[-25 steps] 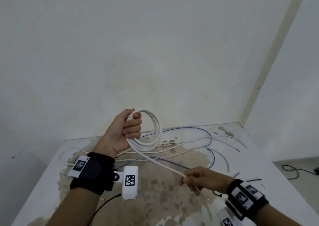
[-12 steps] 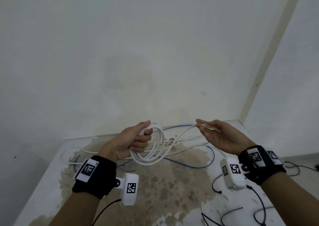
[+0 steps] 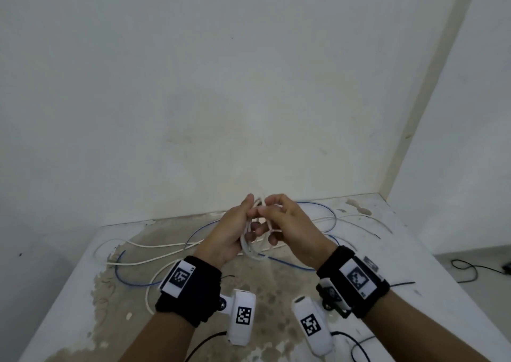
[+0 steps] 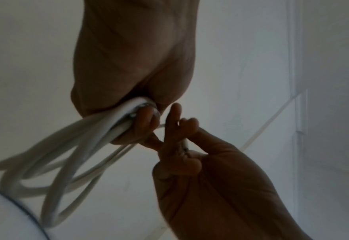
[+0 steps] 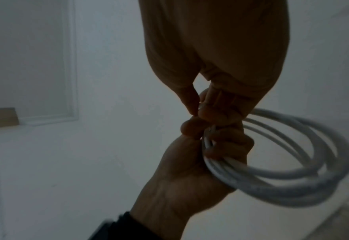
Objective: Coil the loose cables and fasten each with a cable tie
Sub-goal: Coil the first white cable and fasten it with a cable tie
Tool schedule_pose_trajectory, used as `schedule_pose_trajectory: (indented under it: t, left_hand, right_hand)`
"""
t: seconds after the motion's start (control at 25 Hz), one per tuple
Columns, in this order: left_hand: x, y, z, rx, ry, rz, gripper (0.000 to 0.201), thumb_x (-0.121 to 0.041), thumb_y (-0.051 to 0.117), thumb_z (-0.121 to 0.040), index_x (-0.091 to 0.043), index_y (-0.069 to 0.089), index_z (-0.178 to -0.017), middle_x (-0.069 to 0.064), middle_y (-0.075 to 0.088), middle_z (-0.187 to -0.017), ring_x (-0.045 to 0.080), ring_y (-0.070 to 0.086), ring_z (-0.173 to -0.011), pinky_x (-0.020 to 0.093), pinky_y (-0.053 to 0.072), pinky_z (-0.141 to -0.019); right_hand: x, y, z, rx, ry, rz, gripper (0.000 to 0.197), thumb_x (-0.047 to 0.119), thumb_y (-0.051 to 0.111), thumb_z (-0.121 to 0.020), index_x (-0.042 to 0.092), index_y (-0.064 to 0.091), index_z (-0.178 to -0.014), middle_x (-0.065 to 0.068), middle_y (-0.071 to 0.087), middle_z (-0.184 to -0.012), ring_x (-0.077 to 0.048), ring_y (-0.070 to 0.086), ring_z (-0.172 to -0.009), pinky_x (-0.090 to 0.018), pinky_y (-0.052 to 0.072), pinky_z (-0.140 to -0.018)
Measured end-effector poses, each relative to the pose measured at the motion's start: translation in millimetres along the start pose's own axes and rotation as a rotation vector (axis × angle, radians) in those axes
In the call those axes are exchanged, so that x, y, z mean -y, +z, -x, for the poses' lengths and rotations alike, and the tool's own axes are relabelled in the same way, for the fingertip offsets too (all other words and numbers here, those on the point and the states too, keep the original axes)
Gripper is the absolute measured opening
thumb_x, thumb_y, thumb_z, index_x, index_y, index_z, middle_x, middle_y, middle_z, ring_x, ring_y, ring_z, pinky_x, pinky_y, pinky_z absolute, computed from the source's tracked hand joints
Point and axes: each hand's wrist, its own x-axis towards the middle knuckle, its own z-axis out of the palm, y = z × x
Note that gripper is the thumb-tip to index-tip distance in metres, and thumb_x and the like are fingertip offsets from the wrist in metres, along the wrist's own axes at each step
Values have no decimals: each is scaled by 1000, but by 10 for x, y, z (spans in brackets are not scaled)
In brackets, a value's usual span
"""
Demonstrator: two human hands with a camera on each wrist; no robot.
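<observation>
White cable coil point(image 5: 282, 170) clamped in left hand point(image 3: 226, 237) fingers, right hand point(image 3: 290, 231) fingers pinching its end

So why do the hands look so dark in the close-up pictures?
Both wrist views look towards pale, bright walls, so the left hand and right hand turn shadowy and the white cable coil blurs; the head view is evenly lit.

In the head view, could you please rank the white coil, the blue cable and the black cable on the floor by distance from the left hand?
1. white coil, held in the left hand.
2. blue cable, on the table just behind and beside.
3. black cable, on the floor far right.
</observation>
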Motion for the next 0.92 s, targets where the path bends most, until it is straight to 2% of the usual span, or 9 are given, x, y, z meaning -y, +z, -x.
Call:
schedule_pose_trajectory:
  t: [0.16, 0.4, 0.48, 0.56, 0.6, 0.68, 0.72, 0.8, 0.92]
  left_hand:
    - [51, -7, -4, 21, -1, 74, 46, -43, 34, -104, -9, 64, -106, 9, 46, -57, 21, 46, -41, 30, 44, -47]
    - [86, 60, -26, -143, 2, 122, 40, -40, 37, -103, -16, 51, -75, -1, 46, -57, 17, 49, -48, 29, 41, -51]
    - [56, 25, -33, -132, 12, 164, 38, -38, 37, -103, -18, 45, -72, -6, 37, -53, 11, 42, -42, 25, 38, -48]
    - [6, -9, 2, -30, -46, 225, 38, -41, 37, -102, -19, 41, -70, -8, 28, -52, 6, 25, -34, 19, 23, -37]
    - [-8, -16, 24, 51, -99, 276, 40, -44, 39, -101, -19, 41, -69, -8, 26, -51, 5, 21, -32, 18, 18, -34]
    - [-33, 4, 91, 217, -201, 359, 44, -51, 45, -95, -18, 42, -67, -9, 26, -50, 3, 21, -30, 17, 15, -33]
    - [-42, 18, 115, 265, -225, 372, 45, -54, 48, -92, -17, 44, -67, -9, 27, -49, 2, 21, -30, 16, 16, -32]
    - [-17, 50, 117, 235, -201, 316, 45, -55, 54, -88, -14, 49, -72, -9, 26, -49, 2, 22, -31, 16, 19, -32]
    - [124, 46, 70, -52, 22, -44, 44, -49, 59, -88, -6, 57, -92, -8, 31, -51, 7, 29, -39, 20, 28, -41]
  right_hand:
    - [-151, -4, 62, 30, -28, 63, 10, 14, 60, -99, 11, 51, -94, -15, 74, -92, -19, 63, -62, -24, 40, -44]
    - [-287, -181, 124, 195, 52, 356, 12, 25, 56, -100, 21, 61, -90, 1, 66, -92, -14, 65, -81, -27, 47, -57]
    - [-393, -269, 150, 21, -80, 481, 15, 29, 63, -96, 22, 61, -83, 6, 63, -88, -7, 60, -79, -29, 46, -67]
    - [-546, -365, 132, -301, -263, 558, 18, 33, 74, -88, 31, 60, -99, 9, 57, -102, 0, 54, -89, -27, 44, -80]
    - [-596, -405, 119, -373, -272, 570, 41, 38, 77, -84, 35, 54, -118, 10, 52, -116, 0, 51, -102, -26, 43, -86]
    - [-610, -444, 65, -258, -82, 399, 75, 42, 78, -83, 37, 36, -144, 6, 46, -135, -9, 51, -118, -32, 45, -96]
    - [-601, -436, 47, -150, 8, 225, 73, 39, 75, -86, 34, 36, -147, -1, 53, -134, -14, 58, -115, -34, 49, -94]
    - [-595, -425, 34, -22, 102, -168, 50, 29, 69, -90, 13, 52, -134, -11, 66, -103, -16, 68, -77, -32, 57, -72]
    - [-579, -378, 20, -70, 141, -405, 24, 21, 60, -96, 5, 57, -113, 1, 47, -63, -5, 35, -39, -19, 37, -40]
